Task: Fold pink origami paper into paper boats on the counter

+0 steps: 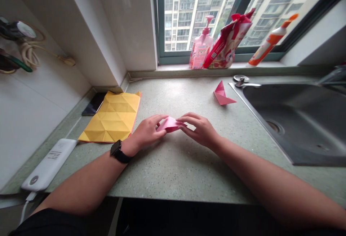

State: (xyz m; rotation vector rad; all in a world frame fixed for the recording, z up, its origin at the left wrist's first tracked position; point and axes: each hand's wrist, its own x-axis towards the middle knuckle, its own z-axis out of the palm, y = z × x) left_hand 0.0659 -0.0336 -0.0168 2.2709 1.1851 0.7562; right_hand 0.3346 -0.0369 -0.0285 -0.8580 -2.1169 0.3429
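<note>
A small folded pink paper (171, 123) sits between my two hands, over the middle of the counter. My left hand (148, 132), with a black watch (119, 151) on its wrist, pinches the paper's left end between thumb and fingers. The right-hand tip of the paper is gripped by the thumb and fingertips of my right hand (200, 129). A finished-looking pink paper boat (223, 94) stands apart on the counter, to the right and farther back. Creased yellow paper (110, 117) lies left of my left hand, with pink showing along its edges.
A phone (93, 103) lies partly under the yellow paper. A white power bank (49, 164) with a cable is at the counter's left edge. To the right is a steel sink (286, 155). A pump bottle (200, 48), red bag (229, 43) and orange-white bottle (267, 45) line the windowsill.
</note>
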